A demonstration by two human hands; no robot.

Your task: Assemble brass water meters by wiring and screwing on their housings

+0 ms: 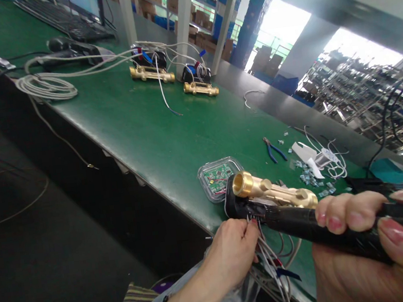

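- My left hand is pinched narrow on the grey wires at the end of the black housing.
- My right hand wraps that housing, which carries a brass pipe fitting, at lower right of the frame.
- Just above them, a clear plastic case holds a green circuit board.
- Farther up the green desk, two more brass fittings sit with black housings and tangled wires.
- Blue-handled pliers lie right of the case.
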